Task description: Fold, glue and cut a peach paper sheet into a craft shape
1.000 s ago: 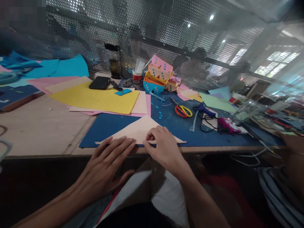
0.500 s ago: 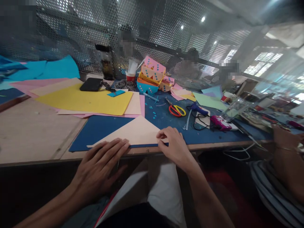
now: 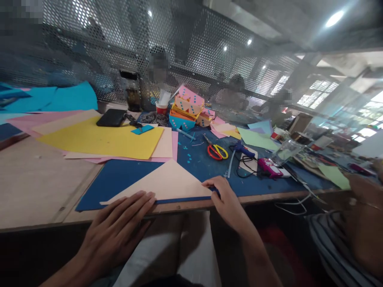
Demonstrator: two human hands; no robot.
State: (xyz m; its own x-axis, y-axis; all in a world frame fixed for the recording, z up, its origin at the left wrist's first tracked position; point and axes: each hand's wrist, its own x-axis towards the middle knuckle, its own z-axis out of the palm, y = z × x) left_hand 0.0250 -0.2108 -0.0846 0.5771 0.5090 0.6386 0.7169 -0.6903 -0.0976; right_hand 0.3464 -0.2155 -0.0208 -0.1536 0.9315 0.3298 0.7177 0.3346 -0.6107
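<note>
Paper triangle (image 3: 163, 184): peach, lying flat on the blue mat (image 3: 119, 175), at the near edge of the table (image 3: 38, 183), between both hands.
Left hand (image 3: 116, 231): open and flat, fingertips pressing the triangle's near left edge.
Right hand (image 3: 227, 199): fingers curled over the right corner, hiding it; pinching or only pressing, I cannot tell.
Far right: another person's arm (image 3: 359, 211), blurred and cut off by the frame.

Arms are bare from left hand (image 3: 113, 235) and right hand (image 3: 228, 202) all the way up, and there's pale grey cloth (image 3: 194, 249) over the lap.
</note>
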